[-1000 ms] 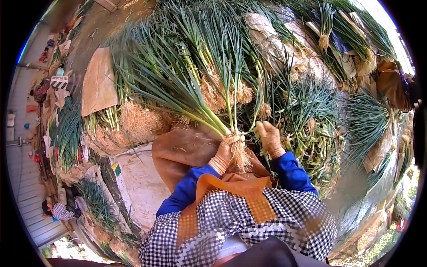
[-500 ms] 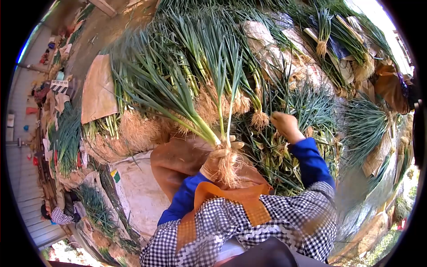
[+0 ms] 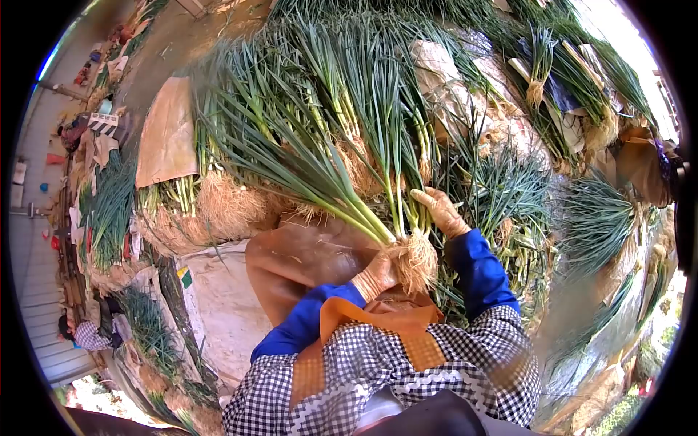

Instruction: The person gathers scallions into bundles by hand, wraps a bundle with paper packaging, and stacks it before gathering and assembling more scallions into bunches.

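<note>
My left hand (image 3: 379,273) is closed around the lower stems of a bunch of green garlic (image 3: 369,216). Long flat leaves fan up and to the left from it, and its pale bushy roots (image 3: 419,263) hang beside the hand. On the bunch's right side my right hand (image 3: 445,212) has its fingers against the rightmost stems, just above the roots. These fingers look bent around a stem, though the contact is partly hidden. Both hands are over a brown apron (image 3: 298,258) across my lap.
A long pile of green garlic (image 3: 247,109) lies in front, roots toward me. A tan sheet (image 3: 167,134) covers its left end. To the right lie loose leaves (image 3: 509,182) and another bundle (image 3: 600,218). A white sack (image 3: 225,305) is at left; a person (image 3: 94,334) sits farther off.
My right hand has moved left and slightly down, from apart to touching the bunch. More stems now stand in the bunch, which has shifted right with my left hand.
</note>
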Tool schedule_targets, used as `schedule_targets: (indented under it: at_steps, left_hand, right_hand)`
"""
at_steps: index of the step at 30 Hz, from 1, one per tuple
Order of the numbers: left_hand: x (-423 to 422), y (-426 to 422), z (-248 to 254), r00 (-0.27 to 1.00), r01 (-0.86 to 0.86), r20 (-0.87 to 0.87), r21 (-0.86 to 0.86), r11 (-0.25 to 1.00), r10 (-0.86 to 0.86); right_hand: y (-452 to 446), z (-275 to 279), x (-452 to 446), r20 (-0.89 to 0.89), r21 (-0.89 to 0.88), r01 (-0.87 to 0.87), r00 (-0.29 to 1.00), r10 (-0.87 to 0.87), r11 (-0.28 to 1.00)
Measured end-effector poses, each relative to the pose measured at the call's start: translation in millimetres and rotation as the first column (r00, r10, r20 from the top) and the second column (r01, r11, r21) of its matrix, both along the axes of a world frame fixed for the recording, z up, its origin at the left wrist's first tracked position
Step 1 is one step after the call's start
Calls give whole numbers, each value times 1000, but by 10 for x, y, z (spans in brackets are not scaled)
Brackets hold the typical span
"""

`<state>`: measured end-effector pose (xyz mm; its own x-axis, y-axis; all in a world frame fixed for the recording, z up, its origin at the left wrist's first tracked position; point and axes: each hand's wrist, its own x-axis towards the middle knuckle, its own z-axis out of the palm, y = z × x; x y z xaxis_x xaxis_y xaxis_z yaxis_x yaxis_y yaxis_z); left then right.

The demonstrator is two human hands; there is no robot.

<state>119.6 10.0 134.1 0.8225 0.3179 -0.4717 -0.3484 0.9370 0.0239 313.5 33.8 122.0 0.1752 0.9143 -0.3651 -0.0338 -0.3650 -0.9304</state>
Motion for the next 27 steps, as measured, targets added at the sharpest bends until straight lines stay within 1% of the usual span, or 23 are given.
schedule_targets:
  at_steps: [1,2,3,5,6,7,8,9,10,11,13,14,15,16,17,19,20,21,22,23,25,26,27]
  left_hand:
    - [-5,-77,-213,983,68,170,-30,997,-62]
    - [9,-122,-97,997,-14,69,-62,998,18]
    - [28,-115,-110,996,-18,83,-25,1000,20]
    - [9,-93,-281,999,-43,-15,-48,998,42]
    - [-18,-102,-338,998,-55,25,-82,995,57]
    - [-23,-111,-395,995,-77,59,-82,994,82]
    - [0,-87,-285,989,-142,-50,-67,988,139]
    - [23,-57,-178,968,-207,-156,-44,977,198]
    - [-25,-23,-369,967,-240,-102,-81,967,232]
    - [-23,10,-263,952,-211,-238,-49,976,194]
    - [-64,9,-284,962,-220,-172,-19,975,214]
    - [-83,10,-352,963,-216,-170,-20,976,209]
    - [-99,12,-464,974,-209,-93,-6,978,208]
    - [-103,-13,-520,979,-201,-16,5,980,201]
    - [-74,-25,-485,973,-226,-50,-6,974,225]
    - [-60,-44,-340,976,-215,-34,42,976,216]
    - [-74,-96,-310,971,-223,-75,75,972,229]
    - [-45,-84,-281,964,-232,-107,121,965,245]
    - [-52,-90,-272,969,-186,-130,181,966,211]
    - [-41,-86,-277,939,-148,-270,243,959,214]
    - [-77,-87,-526,919,-118,-325,316,942,224]
    - [-82,-63,-499,918,-120,-325,318,940,227]
    - [-77,-47,-455,919,-148,-322,253,956,228]
  right_hand:
    - [-71,-146,-98,-6,27,66,998,-66,997]
    - [-125,-98,-132,638,119,-123,770,19,985]
    - [-150,-51,-156,857,-114,-165,483,181,980]
    - [-175,29,-175,918,-174,-177,327,225,969]
    - [-216,67,-200,934,-136,-225,296,200,965]
    - [-306,122,-226,885,-58,-223,440,154,973]
    - [-464,336,-277,686,-8,-215,709,161,977]
    - [-642,572,-323,409,38,-193,898,161,981]
    - [-819,778,-278,301,-25,-230,926,227,973]
    - [-1007,918,-158,185,-86,-274,940,286,958]
    - [-1372,979,189,81,-272,-45,994,70,961]
    - [-1515,805,450,464,-350,-65,854,234,935]
    - [-1569,544,630,746,-426,-46,547,380,903]
    - [-1451,328,719,634,-773,193,233,737,604]
    - [-1314,384,637,777,-595,150,360,517,790]
    - [-726,649,172,746,-475,71,561,359,877]
    - [-592,253,74,779,-213,-66,591,210,975]
    - [-309,409,-140,727,-296,-43,638,254,954]
    - [-77,350,-258,724,-371,-101,591,356,923]
    - [98,261,-333,723,-416,-155,542,429,896]
    - [153,-44,-341,787,-264,-218,515,341,939]
    - [80,-76,-337,765,-127,-202,603,225,971]
    - [-19,61,-377,841,-143,-367,444,308,919]
